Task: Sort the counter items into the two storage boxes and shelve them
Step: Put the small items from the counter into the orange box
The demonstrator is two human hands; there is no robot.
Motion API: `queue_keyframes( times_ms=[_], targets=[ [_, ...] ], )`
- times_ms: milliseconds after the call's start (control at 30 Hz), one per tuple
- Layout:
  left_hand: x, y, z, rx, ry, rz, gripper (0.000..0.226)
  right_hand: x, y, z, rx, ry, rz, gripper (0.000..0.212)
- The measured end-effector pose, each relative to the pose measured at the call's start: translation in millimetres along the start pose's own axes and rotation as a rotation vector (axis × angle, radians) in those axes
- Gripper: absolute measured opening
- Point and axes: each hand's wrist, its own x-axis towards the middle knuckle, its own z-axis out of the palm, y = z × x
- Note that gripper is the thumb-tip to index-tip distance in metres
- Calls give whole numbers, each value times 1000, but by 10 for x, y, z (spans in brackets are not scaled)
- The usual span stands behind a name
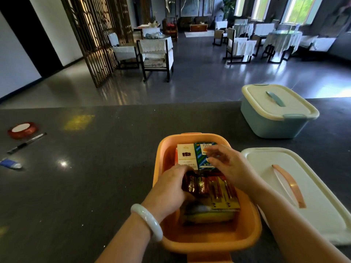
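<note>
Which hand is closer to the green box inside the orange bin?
Right. The right hand hovers over the green box, fingertips overlapping it. The left hand is nearer the camera, gripping the battery pack in the orange bin.

A restaurant dining hall: cloth-draped tables (283, 39) and covered chairs (154, 54) fill the upper frame, behind a dark counter (95, 168).

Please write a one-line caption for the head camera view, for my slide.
Both hands, left hand and right hand, arrange packets inside the open orange box; its lid lies beside it.
</note>
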Motion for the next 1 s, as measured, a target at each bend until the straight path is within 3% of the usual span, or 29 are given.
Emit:
queue_keyframes(
  times_ms=[300,467,1000],
  targets=[
    [17,14,91,147,-81,-122,67,4,59,12,-39,63,13,26],
    [-5,34,94,263,-85,-55,70,-10,60,10,-12,69,23,26],
    [-35,37,95,279,-51,25,65,-22,16,23,-153,43,-2,38]
  ],
)
